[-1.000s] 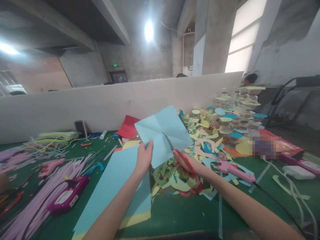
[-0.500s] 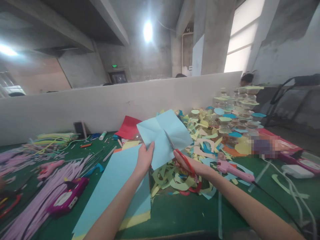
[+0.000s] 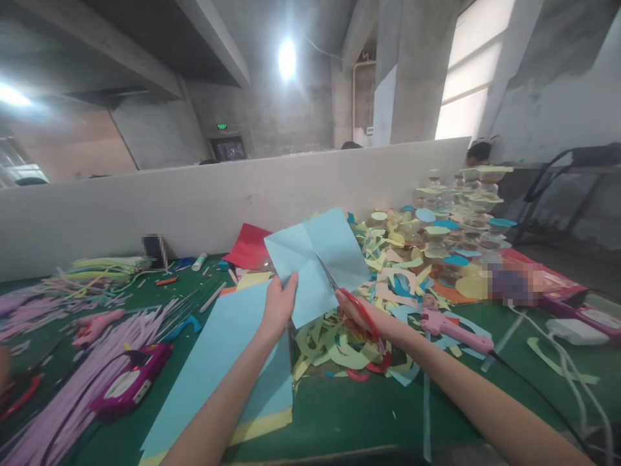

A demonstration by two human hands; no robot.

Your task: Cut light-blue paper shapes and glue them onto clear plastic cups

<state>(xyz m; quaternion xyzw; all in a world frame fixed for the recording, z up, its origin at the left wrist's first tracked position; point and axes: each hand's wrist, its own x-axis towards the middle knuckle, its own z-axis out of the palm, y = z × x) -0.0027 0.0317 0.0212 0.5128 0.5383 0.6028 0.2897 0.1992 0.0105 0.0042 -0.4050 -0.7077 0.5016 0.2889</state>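
Note:
My left hand point(image 3: 280, 301) pinches the near-left edge of a creased light blue sheet of paper point(image 3: 334, 239), thumb on top. The sheet is raised above the table and tilted. My right hand point(image 3: 356, 317) grips red-handled scissors point(image 3: 363, 316), their blades lying against the sheet with the tip close to its middle where the folds cross. Whether the blades pass through the paper I cannot make out. Under my left forearm lies a stack of large light blue sheets point(image 3: 213, 369), with yellow showing at its lower edge.
Paper scraps point(image 3: 334, 346) heap beneath and right of the scissors. A pink glue gun point(image 3: 456, 330) lies at right, another point(image 3: 97, 327) at left near lilac strips point(image 3: 111, 362) and a purple device point(image 3: 130, 382). Bottles topped with paper point(image 3: 439, 243) stand far right, before a white partition point(image 3: 194, 207).
The blue sheet has tilted up slightly, its far edge a little higher. Both hands keep their holds, with the scissors in nearly the same place.

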